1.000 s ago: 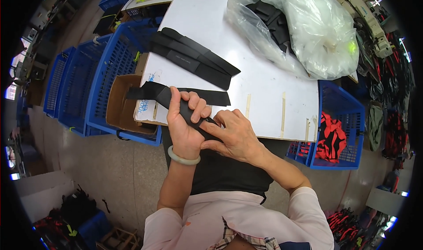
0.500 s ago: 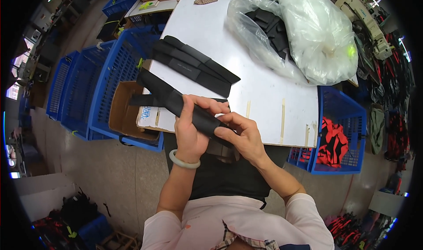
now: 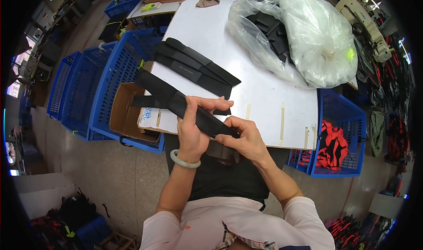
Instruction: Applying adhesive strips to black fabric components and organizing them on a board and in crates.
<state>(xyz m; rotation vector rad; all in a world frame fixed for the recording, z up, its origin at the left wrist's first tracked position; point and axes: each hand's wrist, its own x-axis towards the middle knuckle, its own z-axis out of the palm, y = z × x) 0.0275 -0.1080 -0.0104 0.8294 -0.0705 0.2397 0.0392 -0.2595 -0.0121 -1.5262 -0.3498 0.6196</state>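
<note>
A long black fabric strap (image 3: 164, 96) is held up over the near edge of the white table (image 3: 264, 96). My left hand (image 3: 194, 126) wraps around its middle, with a pale green bangle on the wrist. My right hand (image 3: 244, 137) pinches the strap's near end. The strap's far end sticks out to the upper left, over a cardboard box (image 3: 125, 113). A stack of similar black straps (image 3: 194, 65) lies flat on the table beyond my hands.
A big clear plastic bag (image 3: 304, 34) of black pieces sits on the table's far right. Blue crates (image 3: 88, 87) stand on the floor at left. Another blue crate (image 3: 335, 140) with red and black items stands at right.
The strap has been lifted off the table edge and turned, so its far end now points to the upper left. Both hands have kept hold and shifted slightly along it.
</note>
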